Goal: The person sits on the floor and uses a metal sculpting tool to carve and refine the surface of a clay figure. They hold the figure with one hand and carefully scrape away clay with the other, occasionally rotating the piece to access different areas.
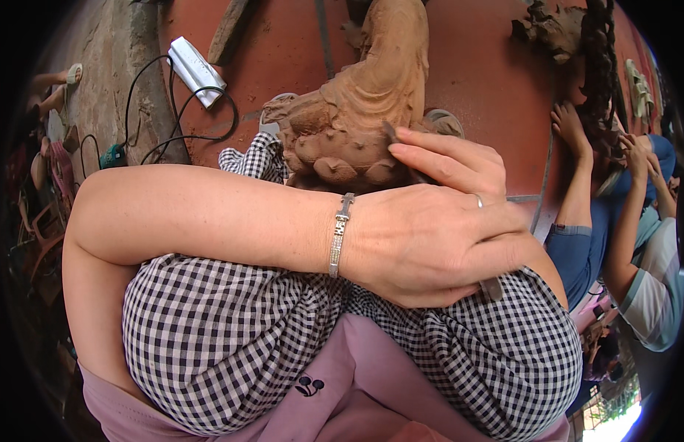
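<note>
A brown wood carving (371,96) with robe-like folds and a knobbly, rounded base stands on the floor between my feet. My left hand (415,239), wearing a bracelet at the wrist, reaches across from the left and is closed, lying over my right hand. Fingers of my right hand (456,158) point left along the carving's lower side. Between the two hands runs a slim dark hand tool (492,288). One end of it meets the carving and the other pokes out below my left hand. Most of its length is hidden, so its exact kind does not show.
A white power strip (198,72) with a looping black cable lies at the far left, beside a wooden stick (228,31). Gnarled wood (549,31) sits at the far right. Another person's hand (570,127) rests on the red floor (489,81) there, with more arms nearby.
</note>
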`<state>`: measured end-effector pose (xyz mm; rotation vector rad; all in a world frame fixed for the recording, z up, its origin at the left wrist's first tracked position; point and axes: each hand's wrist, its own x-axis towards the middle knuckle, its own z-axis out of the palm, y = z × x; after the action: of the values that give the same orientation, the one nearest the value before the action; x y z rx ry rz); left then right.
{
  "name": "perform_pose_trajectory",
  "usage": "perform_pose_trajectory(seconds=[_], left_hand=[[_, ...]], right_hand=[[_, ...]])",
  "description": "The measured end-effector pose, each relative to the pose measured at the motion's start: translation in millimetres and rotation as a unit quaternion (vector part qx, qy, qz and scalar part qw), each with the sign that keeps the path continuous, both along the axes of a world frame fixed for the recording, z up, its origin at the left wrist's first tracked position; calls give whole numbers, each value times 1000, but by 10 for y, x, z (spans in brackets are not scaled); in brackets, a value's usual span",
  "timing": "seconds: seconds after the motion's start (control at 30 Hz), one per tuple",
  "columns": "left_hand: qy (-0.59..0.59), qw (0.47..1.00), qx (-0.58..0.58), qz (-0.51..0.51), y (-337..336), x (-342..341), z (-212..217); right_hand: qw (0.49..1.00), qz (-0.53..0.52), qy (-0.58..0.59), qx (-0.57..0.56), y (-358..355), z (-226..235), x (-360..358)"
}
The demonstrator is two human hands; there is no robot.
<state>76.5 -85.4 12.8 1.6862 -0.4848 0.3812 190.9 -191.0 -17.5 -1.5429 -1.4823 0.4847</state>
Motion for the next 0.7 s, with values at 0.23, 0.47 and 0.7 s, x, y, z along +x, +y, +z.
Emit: perform_pose_trajectory(seconds=[0.23, 0.47, 0.7], left_hand=[[-139, 983, 120, -16, 20, -208, -195], [-30, 942, 283, -178, 208, -304, -508], [-4, 915, 324, -240, 190, -340, -688]], right_hand=[[935, -149, 312, -82, -53, -228, 44], [911, -109, 324, -232, 116, -145, 240], [949, -99, 230, -192, 198, -130, 238]])
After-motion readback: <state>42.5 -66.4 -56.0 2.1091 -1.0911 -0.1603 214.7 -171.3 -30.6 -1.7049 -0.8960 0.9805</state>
